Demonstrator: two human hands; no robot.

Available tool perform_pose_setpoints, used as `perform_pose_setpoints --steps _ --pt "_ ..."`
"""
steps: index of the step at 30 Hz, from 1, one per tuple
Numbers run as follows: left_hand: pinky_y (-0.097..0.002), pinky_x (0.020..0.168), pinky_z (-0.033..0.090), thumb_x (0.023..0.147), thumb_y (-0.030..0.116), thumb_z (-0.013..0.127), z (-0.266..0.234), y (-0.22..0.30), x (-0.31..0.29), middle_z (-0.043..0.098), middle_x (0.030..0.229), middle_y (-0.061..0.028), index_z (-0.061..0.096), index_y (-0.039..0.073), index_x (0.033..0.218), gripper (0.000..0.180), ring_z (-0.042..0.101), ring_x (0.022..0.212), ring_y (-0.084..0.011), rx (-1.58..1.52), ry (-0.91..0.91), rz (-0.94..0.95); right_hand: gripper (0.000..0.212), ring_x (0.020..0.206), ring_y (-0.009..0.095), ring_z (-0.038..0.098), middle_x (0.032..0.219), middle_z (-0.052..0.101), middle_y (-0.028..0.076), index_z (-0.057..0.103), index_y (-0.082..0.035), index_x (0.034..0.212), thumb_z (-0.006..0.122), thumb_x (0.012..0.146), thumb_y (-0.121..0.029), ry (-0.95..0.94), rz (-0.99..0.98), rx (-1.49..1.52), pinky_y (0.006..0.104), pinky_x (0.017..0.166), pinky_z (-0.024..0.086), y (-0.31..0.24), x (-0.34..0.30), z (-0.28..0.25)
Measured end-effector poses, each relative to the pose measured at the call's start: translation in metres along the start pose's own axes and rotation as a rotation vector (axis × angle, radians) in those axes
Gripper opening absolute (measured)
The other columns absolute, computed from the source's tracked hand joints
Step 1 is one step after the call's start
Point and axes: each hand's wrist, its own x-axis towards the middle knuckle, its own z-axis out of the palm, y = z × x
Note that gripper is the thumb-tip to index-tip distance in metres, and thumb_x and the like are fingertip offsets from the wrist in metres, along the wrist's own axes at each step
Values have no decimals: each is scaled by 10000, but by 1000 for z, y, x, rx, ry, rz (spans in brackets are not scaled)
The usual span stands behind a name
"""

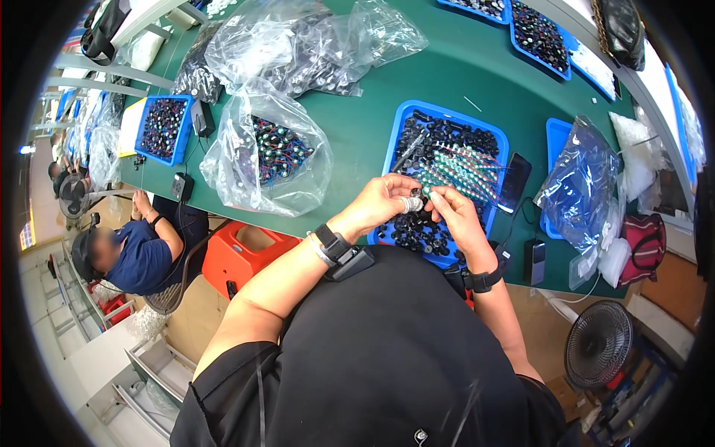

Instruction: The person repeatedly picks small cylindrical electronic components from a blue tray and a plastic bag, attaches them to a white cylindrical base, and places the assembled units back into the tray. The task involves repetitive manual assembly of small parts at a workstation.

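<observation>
Green table point(357, 141): left hand point(386, 195) and right hand point(456, 214) pinch a small dark part point(417, 198), finished count unclear to us, black pieces point(426, 232) remaining in blue tray point(395, 124).

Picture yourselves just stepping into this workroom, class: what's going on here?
A person in black is working at a green table, holding a small part between the fingertips of the left hand and right hand. The hands are above a blue tray of black pieces, where a bundle of green strips also lies. To the left, a clear bag holds wired parts. Farther left, another person sits by the table.
</observation>
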Motion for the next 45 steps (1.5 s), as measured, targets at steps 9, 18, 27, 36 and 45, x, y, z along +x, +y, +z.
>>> perform_pose_setpoints --steps 9,18,27,36,45 --pt "-243 814 481 822 0 617 -2 -3 1 622 972 -59 515 -24 1191 384 598 877 -102 -64 -8 51 180 664 58 494 776 596 13 585 -18 968 561 927 -192 24 -20 -62 199 604 414 -1 0 1" --pt "-231 812 463 828 -12 593 5 3 -3 623 950 -51 492 -28 1274 457 576 869 -85 24 -11 12 175 667 53 499 765 594 13 586 -15 939 565 924 -188 34 -53 -91 203 599 413 0 2 9" --pt "-240 801 474 848 32 613 8 0 0 631 947 -66 528 -44 1220 389 587 865 -107 -11 66 7 158 577 46 475 690 588 6 582 -14 893 562 920 -169 36 52 -98 194 528 389 5 7 7" --pt "-280 677 485 847 54 607 10 -11 3 639 881 -58 621 1 1019 180 599 782 -120 457 244 184 148 589 71 525 756 621 49 556 18 996 525 912 -100 -19 113 -86 212 520 413 -3 0 25" --pt "-220 626 436 856 14 555 -35 -12 9 590 830 -8 599 40 1121 270 530 708 -76 152 594 356 173 617 115 585 792 615 86 529 30 1056 501 914 -64 46 168 8 236 542 468 -1 6 11"
